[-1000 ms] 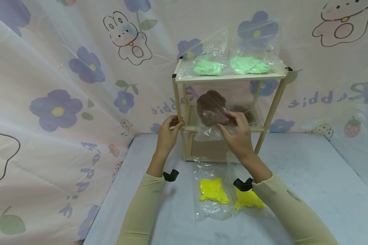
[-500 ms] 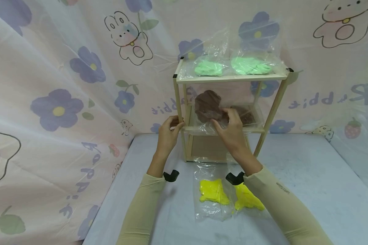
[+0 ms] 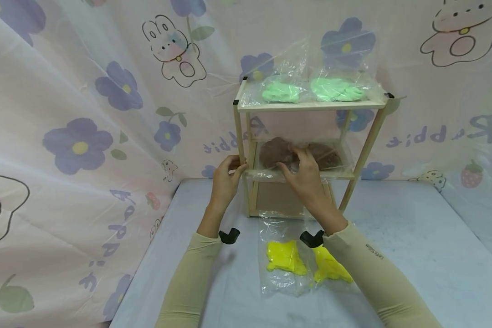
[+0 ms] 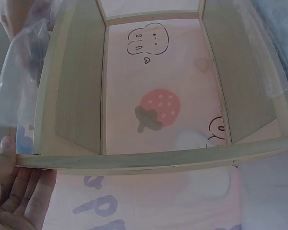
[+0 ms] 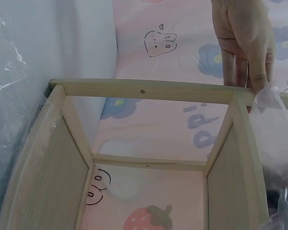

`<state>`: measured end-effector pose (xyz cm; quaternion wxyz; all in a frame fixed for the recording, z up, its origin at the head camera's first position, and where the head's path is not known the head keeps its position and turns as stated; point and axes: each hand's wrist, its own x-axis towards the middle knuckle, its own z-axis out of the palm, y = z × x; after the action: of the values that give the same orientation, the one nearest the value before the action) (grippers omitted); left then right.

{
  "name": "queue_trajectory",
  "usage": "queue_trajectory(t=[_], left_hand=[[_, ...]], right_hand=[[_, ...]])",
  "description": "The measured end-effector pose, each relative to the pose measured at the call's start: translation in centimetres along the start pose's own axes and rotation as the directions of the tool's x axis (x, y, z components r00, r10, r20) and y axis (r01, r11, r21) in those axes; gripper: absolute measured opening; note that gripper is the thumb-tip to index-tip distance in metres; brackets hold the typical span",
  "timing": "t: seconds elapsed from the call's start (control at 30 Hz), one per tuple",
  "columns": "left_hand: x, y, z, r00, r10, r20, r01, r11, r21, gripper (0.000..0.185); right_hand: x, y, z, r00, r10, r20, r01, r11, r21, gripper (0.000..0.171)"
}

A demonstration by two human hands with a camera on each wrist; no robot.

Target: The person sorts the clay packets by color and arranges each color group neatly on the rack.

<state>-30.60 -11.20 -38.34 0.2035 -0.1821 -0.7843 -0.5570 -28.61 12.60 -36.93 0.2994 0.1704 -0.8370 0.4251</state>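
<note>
My left hand point(image 3: 225, 180) grips the left front post of a small wooden shelf point(image 3: 311, 108); its thumb lies on the post's front, also seen in the left wrist view, where the hand point(image 4: 19, 191) is at lower left. At the middle level, my right hand point(image 3: 305, 175) pinches the right side of a clear bag of brown clay-like material point(image 3: 272, 152). That bag lies low over the middle board, its loose plastic hanging past the front edge. Beside it, partly behind my right fingers, a second bag of brown material point(image 3: 325, 156) rests on the board.
On the top board sit two clear bags with light green lumps point(image 3: 338, 89). Two bags with yellow lumps point(image 3: 286, 257) lie on the white table point(image 3: 410, 246) before the shelf, one partly under my right forearm. A patterned curtain point(image 3: 119, 41) hangs behind.
My right hand has moved left and slightly down. The brown bag it holds has tipped from standing up to lying low at the middle board. My left hand has stayed on the post.
</note>
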Motion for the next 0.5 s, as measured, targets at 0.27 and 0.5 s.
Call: queue_trajectory(t=[0.27,0.5], left_hand=[[-0.05,0.06,-0.05,1.000,0.008,0.012,-0.008,1.000,0.005,0.031],[0.06,0.02,0.06,1.000,0.006,0.000,-0.006,1.000,0.002,0.028]], right_hand=[[-0.18,-0.23,-0.18,0.999,-0.031,0.009,0.031,0.999,0.011,0.032],[-0.14,-0.27,-0.26,0.995,0.039,0.090,-0.032,0.997,-0.069,0.029]])
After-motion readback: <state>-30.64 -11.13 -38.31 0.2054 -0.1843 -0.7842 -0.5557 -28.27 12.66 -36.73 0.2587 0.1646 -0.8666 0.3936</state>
